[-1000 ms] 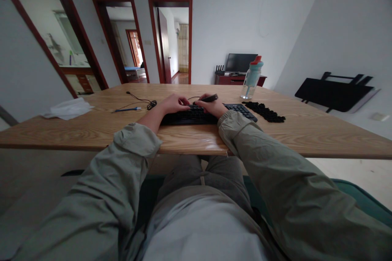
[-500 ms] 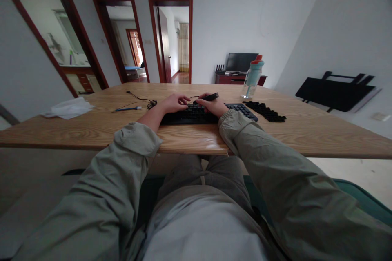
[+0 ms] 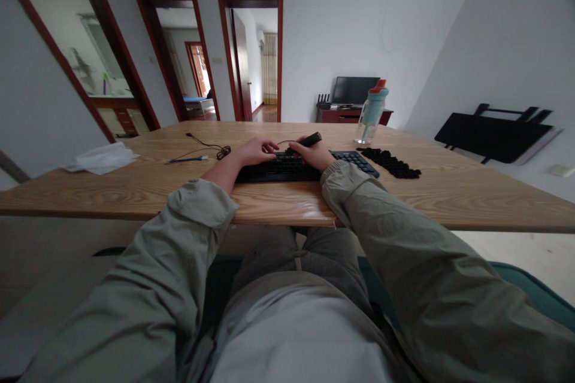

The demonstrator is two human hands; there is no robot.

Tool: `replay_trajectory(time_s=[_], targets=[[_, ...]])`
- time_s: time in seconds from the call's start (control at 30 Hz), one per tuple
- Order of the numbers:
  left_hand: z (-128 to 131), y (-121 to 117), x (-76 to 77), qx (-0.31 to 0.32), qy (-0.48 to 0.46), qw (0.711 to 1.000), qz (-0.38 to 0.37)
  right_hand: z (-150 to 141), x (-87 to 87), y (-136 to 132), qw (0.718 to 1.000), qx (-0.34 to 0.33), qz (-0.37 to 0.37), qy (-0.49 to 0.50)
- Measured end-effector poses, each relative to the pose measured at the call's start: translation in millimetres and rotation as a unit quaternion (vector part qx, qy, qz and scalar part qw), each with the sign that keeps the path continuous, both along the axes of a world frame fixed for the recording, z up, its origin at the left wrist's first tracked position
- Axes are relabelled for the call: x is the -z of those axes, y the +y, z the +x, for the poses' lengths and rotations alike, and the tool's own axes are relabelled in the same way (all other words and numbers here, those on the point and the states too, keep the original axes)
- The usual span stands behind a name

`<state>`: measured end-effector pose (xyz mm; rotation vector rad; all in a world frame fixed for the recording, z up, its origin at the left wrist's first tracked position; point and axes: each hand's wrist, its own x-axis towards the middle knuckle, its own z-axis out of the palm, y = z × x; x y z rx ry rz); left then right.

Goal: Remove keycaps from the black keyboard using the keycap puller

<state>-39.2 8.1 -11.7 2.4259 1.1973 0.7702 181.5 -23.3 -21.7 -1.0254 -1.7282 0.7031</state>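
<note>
A black keyboard (image 3: 274,175) lies on the wooden table in front of me, its number pad to the right. My left hand (image 3: 256,151) rests across its left part, palm down and fingers loosely apart, holding nothing that I can see. My right hand (image 3: 314,154) is closed around a thick black-handled tool (image 3: 311,139), over the right-middle of the keyboard. The handle leans up to the right; its working end, low between the hands, is too small to make out. Beside the keyboard on the right lies a strip of small black pieces (image 3: 390,163), which look like loose keycaps.
A blue brush-like stick (image 3: 187,160) and a coiled black cable (image 3: 221,151) lie left of the keyboard. Farther left is crumpled white tissue (image 3: 102,158). A clear bottle with a red top (image 3: 371,114) stands at the back right. The table's front edge (image 3: 287,224) runs below my forearms.
The black handle in my right hand has tipped slightly more upright. My left hand and the keyboard look the same.
</note>
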Motion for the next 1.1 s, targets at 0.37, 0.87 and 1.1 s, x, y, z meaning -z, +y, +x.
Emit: replay_trajectory(time_s=[0.37,0.87,1.1], targets=[[0.7,-0.8,-1.2,0.002,0.002,1.000,-0.006,0.2,2.3,2.6,1.000,-0.005,0.003,-0.011],[0.8,-2.1,-2.2,0.005,0.016,1.000,-0.002,1.1,1.4,2.1,1.000,0.010,0.006,-0.009],[0.2,0.1,-1.3,0.008,0.006,1.000,-0.006,1.4,2.4,3.6,1.000,0.007,0.017,-0.006]])
